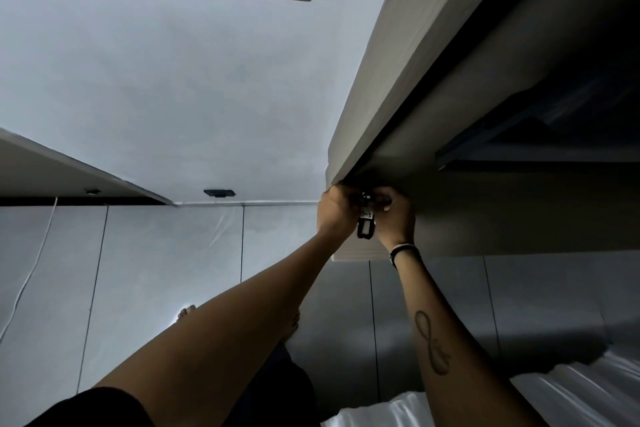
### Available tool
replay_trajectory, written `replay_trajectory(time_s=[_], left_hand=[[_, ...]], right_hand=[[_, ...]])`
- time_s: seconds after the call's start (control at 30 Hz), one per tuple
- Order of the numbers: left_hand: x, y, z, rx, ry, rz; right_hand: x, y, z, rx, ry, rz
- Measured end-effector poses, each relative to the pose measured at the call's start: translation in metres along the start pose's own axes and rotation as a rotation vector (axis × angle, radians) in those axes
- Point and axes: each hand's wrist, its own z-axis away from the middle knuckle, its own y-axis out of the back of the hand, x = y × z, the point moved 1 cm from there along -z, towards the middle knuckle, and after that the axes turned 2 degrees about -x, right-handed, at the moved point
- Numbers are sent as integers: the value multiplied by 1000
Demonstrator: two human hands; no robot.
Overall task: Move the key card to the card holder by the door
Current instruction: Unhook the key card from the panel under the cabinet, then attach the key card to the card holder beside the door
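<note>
Left hand: the left hand is reaching out at the end of a bare outstretched arm, its grip curling closed around the top of a small dark tag with a white label.
Right hand: the right hand is meeting the left from the other side, its grip also closing on the upper end of the same tag; a black and white wristband is sitting on that wrist.
Tag: it is hanging down between the two hands, right at the lower corner of a pale grey door edge; whether this is the key card, I cannot tell.
Card holder: a small dark wall plate is sitting low on the grey wall, well apart from the hands; I cannot tell if it is the holder.
Floor: grey tiles are lying beneath the arms.
</note>
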Motion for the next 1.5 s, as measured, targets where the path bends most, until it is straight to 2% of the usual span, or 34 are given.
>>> replay_trajectory(time_s=[0.2, 0.43, 0.63, 0.93, 1.2, 1.5], left_hand=[[-10, 15, 6, -6, 114, 215], [-32, 81, 34, -105, 174, 628], [-43, 178, 64, -81, 91, 741], [-38, 328, 108, -86, -93, 828], [0, 439, 149, 6, -296, 818], [56, 525, 186, 60, -480, 798]], right_hand=[[-11, -1, 16, -85, -79, -260], [-54, -17, 60, -203, 9, -363], [-122, -49, 103, -282, 126, -447], [-239, -77, 169, -419, 348, -398], [-351, -80, 225, -368, 573, -394], [-448, -58, 273, -289, 801, -369]])
